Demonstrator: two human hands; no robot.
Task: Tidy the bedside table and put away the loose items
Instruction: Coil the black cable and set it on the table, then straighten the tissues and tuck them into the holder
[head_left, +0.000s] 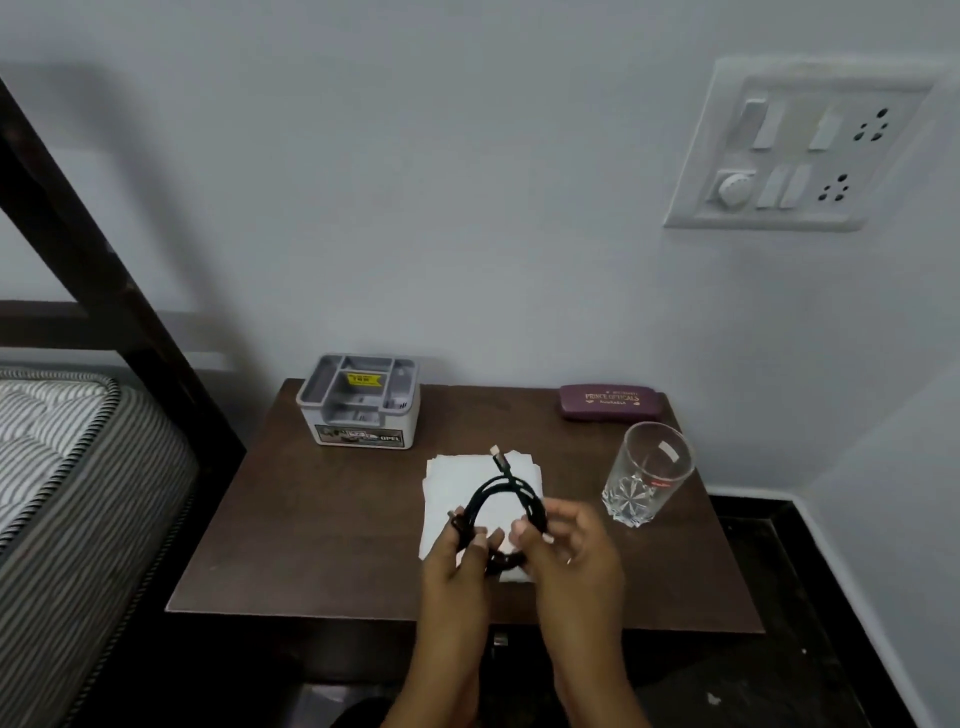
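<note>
Cable (491, 491), black and wound into a loop, hangs between our two hands above the near middle of the bedside table (322, 519). Our left hand (460, 553) pinches the loop's left side with curled fingers. Our right hand (569, 540) has its fingers curled round the right side. One pale plug end (496, 453) sticks up from the top of the loop.

The table's front edge runs beneath our forearms. Under the loop lies one stack of white paper (457, 475), square to the table and set back from that front edge. To its left we see a broad stretch of bare wood reaching to the left edge, the widest free room on the top. To the right stands one clear glass (647, 473), upright, near the right edge and apart from the paper.

Farther back, one grey organiser (358, 402) with open compartments sits at the back left, close to the wall. One maroon spectacle case (610, 402) lies shut at the back right, along the rear edge. Bare wood separates these two.

A striped mattress (67, 467) and a dark bed frame (78, 234) border the table's left side. Dark floor (779, 571) shows past the right edge. On the wall above hangs one white switchboard (795, 145) with two sockets.
</note>
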